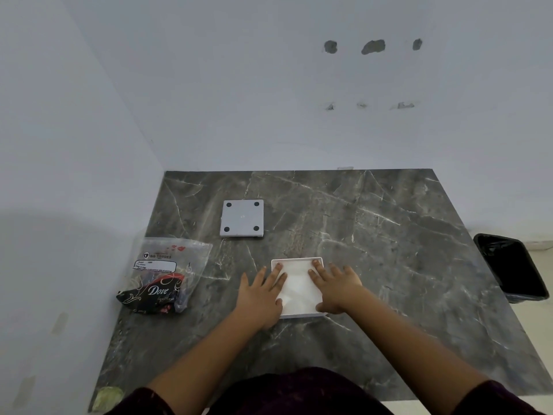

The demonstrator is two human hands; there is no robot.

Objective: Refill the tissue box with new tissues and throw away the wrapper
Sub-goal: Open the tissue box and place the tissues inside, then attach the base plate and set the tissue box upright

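Note:
A white square tissue box (299,259) sits open on the dark marble table, with white tissues (299,287) lying inside it. My left hand (263,292) lies flat on the tissues at the box's left side, fingers spread. On the right side my right hand (335,284) presses down the same way. The box's grey lid (242,218), with round black feet at its corners, lies upside down farther back on the left. The clear plastic wrapper (163,275), printed with "Dove" and "Big Tissues", lies crumpled near the table's left edge.
The marble table (389,250) stands in a corner, with white walls behind it and at its left. A bin lined with a black bag (513,266) stands on the floor past the table's right edge.

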